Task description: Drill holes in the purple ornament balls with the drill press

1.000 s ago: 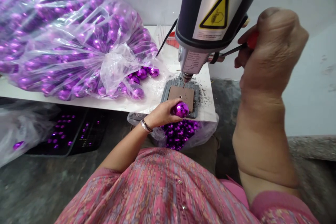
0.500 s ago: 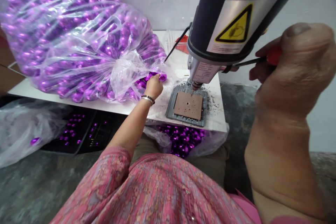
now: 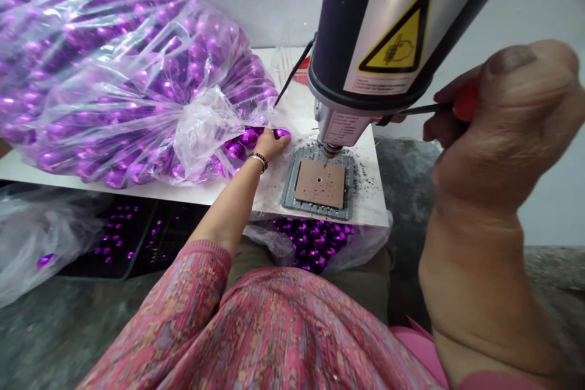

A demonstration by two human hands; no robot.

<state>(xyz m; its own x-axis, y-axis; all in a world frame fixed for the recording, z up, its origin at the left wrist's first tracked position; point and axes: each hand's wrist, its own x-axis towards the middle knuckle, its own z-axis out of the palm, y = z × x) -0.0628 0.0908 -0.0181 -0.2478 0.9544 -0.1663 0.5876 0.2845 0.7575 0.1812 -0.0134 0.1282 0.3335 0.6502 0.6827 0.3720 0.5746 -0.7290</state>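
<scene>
My left hand (image 3: 272,146), with a bracelet at the wrist, is at the mouth of a large clear plastic bag (image 3: 208,125). Its fingers close around a shiny purple ball (image 3: 282,133); more such balls lie beside it in the bag's opening. My right hand (image 3: 512,97) is wrapped round the red knob (image 3: 467,100) of the feed lever on a drill press (image 3: 379,30). Under the press, the drill bit (image 3: 326,163) points down above a brown square board (image 3: 320,186) with a small hole, apart from both hands. This board rests on the grey base plate (image 3: 289,192).
Dark shavings (image 3: 363,173) are scattered over the white table (image 3: 267,195) around the base. Below the front edge hangs an open plastic bag of purple pieces (image 3: 315,241). A black cable (image 3: 295,73) runs behind. Dark trays (image 3: 121,237) with purple bits stand lower left.
My view has shifted slightly, so the press and table appear further left. My left hand has turned a little at the bag's mouth, and more purple balls show there. My right hand keeps its grip.
</scene>
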